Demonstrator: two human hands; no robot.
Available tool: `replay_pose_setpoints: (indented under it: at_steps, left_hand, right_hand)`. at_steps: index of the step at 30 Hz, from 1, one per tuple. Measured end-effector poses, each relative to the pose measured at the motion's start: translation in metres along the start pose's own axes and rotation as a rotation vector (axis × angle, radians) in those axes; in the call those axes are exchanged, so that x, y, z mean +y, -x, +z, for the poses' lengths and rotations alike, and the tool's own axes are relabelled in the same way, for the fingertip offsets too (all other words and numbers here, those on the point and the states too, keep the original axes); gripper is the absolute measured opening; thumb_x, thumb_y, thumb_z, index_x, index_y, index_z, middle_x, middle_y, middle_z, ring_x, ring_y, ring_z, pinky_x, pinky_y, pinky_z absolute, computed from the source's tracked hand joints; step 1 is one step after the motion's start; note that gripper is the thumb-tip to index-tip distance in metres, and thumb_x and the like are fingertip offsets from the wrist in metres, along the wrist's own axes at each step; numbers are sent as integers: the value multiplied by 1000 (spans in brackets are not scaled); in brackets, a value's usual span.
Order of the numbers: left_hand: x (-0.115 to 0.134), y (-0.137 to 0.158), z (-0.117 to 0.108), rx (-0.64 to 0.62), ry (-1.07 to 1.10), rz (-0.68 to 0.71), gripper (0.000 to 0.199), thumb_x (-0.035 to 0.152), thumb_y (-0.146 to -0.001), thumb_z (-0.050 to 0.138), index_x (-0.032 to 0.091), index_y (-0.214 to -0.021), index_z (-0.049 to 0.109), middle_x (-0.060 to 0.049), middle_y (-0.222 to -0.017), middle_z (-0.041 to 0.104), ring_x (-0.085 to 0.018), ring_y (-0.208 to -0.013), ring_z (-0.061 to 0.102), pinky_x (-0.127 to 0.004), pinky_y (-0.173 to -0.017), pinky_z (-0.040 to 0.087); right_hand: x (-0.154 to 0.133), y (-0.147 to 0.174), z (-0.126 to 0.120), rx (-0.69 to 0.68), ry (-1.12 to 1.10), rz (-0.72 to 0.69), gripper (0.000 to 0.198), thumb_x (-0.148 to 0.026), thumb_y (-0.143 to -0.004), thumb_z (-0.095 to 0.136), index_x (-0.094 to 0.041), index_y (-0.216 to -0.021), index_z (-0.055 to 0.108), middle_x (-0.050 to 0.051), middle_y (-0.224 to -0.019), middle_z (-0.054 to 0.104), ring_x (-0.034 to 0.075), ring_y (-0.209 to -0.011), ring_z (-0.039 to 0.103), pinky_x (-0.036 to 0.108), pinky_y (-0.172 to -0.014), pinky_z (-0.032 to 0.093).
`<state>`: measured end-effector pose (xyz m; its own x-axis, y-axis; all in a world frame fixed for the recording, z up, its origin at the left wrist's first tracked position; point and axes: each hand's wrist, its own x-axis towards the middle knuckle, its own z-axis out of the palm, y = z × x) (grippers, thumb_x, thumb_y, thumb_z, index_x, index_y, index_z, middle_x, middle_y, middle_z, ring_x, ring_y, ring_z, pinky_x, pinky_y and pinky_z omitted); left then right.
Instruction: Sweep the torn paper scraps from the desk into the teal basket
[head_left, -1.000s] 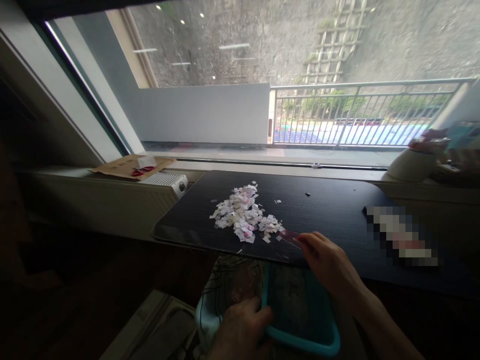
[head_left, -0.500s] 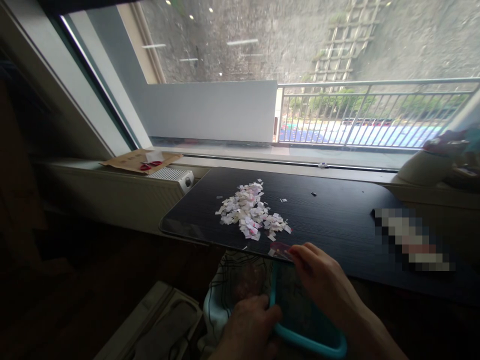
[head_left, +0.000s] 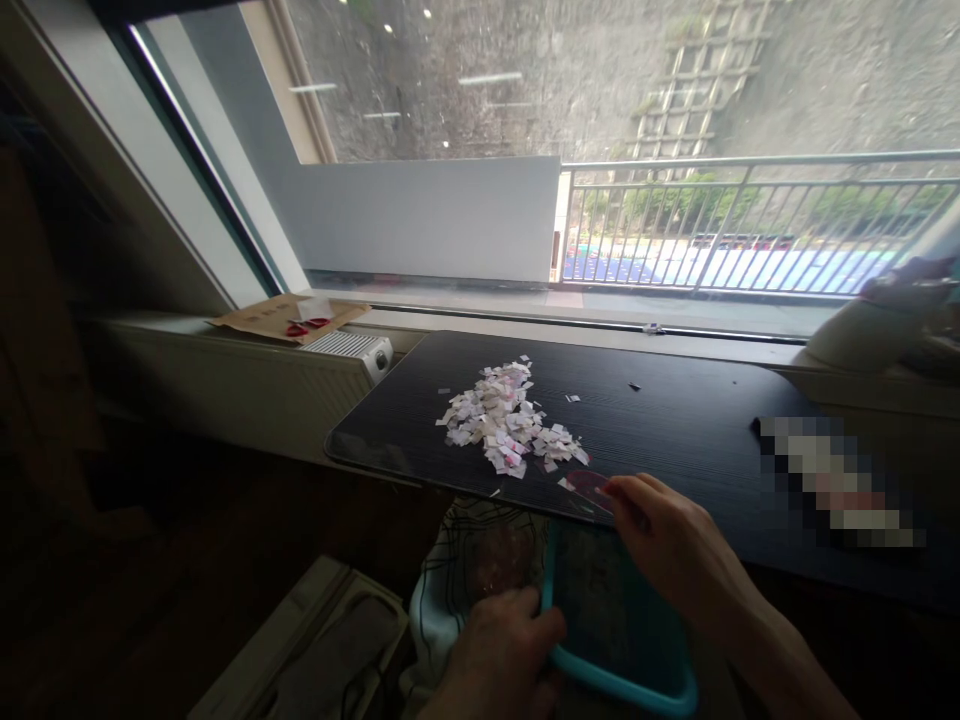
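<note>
A wide, daylit window (head_left: 525, 120) rises beyond the far edge of the dark wood-grain worktop (head_left: 690, 410). A pale radiator (head_left: 247, 385) stands by the worktop's left edge. Outside run a metal railing (head_left: 750, 185) and a rough grey slope (head_left: 465, 50); the floor (head_left: 247, 530) lies in shadow.

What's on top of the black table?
A heap of paper scraps, a small dark piece and, at the right, a pixelated object. The right hand holds a pinkish strip by the near edge. Whatever lies beneath the heap is covered.
</note>
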<state>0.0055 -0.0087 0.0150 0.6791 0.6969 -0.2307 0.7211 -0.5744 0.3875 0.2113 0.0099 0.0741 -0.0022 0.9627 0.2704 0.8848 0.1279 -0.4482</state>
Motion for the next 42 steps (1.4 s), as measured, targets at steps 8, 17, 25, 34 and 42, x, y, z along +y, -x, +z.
replay_pose_setpoints:
  at_steps: [8, 17, 25, 34, 42]
  left_hand:
    - [2, 3, -2, -18, 8, -15, 18, 24, -71, 61, 24, -88, 55, -1, -92, 57, -21, -86, 56, -28, -70, 42]
    - [2, 1, -3, -50, -25, -26, 19, 25, -72, 61, 24, -90, 56, -2, -96, 59, -23, -88, 57, -30, -71, 43]
    - [3, 3, -3, -3, -9, -11, 16, 23, -72, 60, 24, -87, 55, -1, -92, 58, -21, -86, 57, -28, -70, 42]
    - [2, 2, -3, -37, 1, -9, 18, 23, -72, 60, 24, -89, 55, -2, -94, 58, -22, -89, 56, -29, -72, 42]
    - [1, 2, -3, -85, 2, -27, 21, 22, -70, 61, 24, -90, 54, -2, -96, 57, -23, -92, 55, -31, -74, 43]
  right_hand:
    - [7, -1, -10, 1, 23, 91, 17, -22, -86, 43, -22, -88, 60, 2, -88, 65, 17, -74, 61, 28, -66, 41]
    - [-4, -21, 5, -3, -17, -39, 22, -22, -88, 40, -18, -90, 62, 5, -85, 64, 16, -73, 58, 26, -63, 41]
    - [-5, -16, -2, -8, -25, -21, 20, -21, -87, 42, -18, -90, 62, 4, -88, 64, 16, -75, 59, 26, -65, 41]
    - [-4, -23, 3, -37, -22, -46, 21, -22, -86, 43, -19, -88, 63, 3, -82, 65, 15, -70, 59, 25, -62, 40]
    - [-21, -32, 5, -101, 2, -76, 19, -18, -84, 43, -18, -83, 62, 4, -81, 64, 14, -70, 58, 24, -62, 38]
